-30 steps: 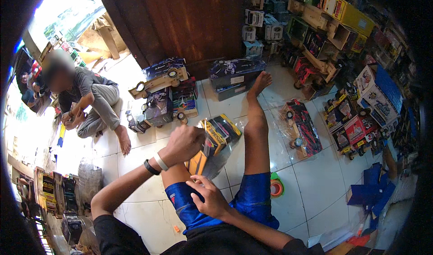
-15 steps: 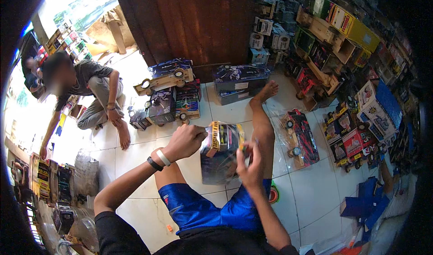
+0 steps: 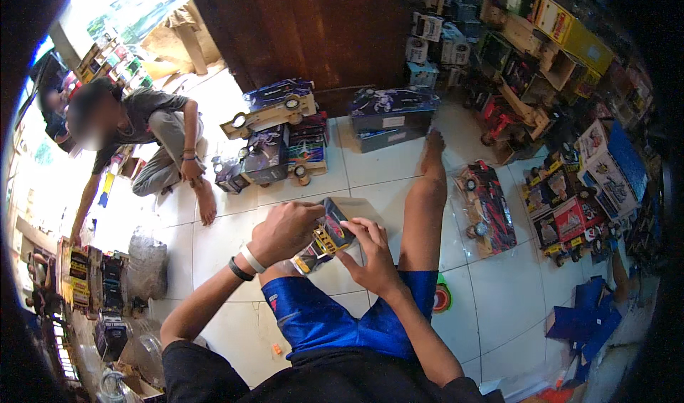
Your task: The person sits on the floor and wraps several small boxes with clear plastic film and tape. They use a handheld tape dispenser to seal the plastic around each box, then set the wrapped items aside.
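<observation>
White tiled floor (image 3: 499,289), dark wooden door (image 3: 313,25), daylight at left, boxed-toy shelves (image 3: 563,39)

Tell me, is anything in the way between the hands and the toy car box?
No. Both hands already touch the toy car box: the left hand grips its left side and the right hand its right side. Nothing visible sits between them.

Your left hand (image 3: 285,230) and right hand (image 3: 370,257) grip a clear-wrapped toy-car package (image 3: 329,233), yellow and dark, over your lap. Ahead on the floor: a dark blue boxed car (image 3: 390,114) by the wooden wall; a stack of purple truck boxes (image 3: 279,138) to its left; a red-and-black wrapped car (image 3: 490,207) right of your leg. Colourful cartons (image 3: 570,32) line the right-hand shelves.
</observation>
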Action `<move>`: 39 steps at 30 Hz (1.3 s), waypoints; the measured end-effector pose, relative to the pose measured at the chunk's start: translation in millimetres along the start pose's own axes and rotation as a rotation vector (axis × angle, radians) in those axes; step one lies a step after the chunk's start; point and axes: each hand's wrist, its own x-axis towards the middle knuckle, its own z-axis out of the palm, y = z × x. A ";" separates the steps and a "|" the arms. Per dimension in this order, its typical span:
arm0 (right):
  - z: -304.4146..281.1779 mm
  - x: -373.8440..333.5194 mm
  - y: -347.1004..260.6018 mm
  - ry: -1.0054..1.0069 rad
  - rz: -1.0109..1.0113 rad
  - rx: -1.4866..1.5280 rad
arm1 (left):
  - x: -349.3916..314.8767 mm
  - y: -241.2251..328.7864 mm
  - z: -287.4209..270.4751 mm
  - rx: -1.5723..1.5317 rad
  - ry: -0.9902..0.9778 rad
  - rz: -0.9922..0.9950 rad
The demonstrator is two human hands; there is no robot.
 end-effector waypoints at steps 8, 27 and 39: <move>21.0 -7.2 -3.0 0.057 0.150 0.157 | -21.2 5.1 55.3 -0.238 0.148 -0.111; 0.7 28.3 15.0 0.054 -0.062 -0.261 | 14.3 27.0 80.1 -0.328 0.199 -0.316; -8.5 39.8 37.6 -0.072 0.033 -0.169 | 14.5 45.9 67.6 0.085 0.100 0.134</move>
